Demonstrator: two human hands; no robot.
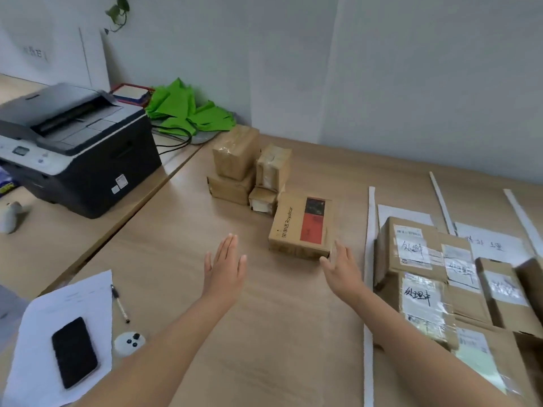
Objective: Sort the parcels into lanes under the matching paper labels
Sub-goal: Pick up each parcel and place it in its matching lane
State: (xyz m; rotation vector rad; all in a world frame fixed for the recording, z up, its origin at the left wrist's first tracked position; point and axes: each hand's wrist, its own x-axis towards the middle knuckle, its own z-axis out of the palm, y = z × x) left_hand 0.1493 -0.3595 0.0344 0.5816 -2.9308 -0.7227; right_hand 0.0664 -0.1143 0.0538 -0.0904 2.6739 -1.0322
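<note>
Head view: the sorting looks partly done. From three to five o'clock, several brown cardboard parcels with handwritten white slips (411,248) already lie in lanes marked off by long white strips (370,259), below white paper labels (493,245) laid flat on the light wooden desk (279,318). At twelve o'clock a pile of four taped brown cardboard parcels (246,165) waits, well apart from the lanes.

Between pile and lanes, at about one o'clock, lies a brown cardboard parcel with a red and black printed panel (301,226), flat on the desk. Its long axis seems to run from six to twelve o'clock, leaning slightly right, the black end farthest.

The left hand (224,265) hovers with straight, empty fingers (230,245). The right hand (342,267), also flat and holding nothing, reaches the parcel's near right corner; I cannot tell whether it touches.
</note>
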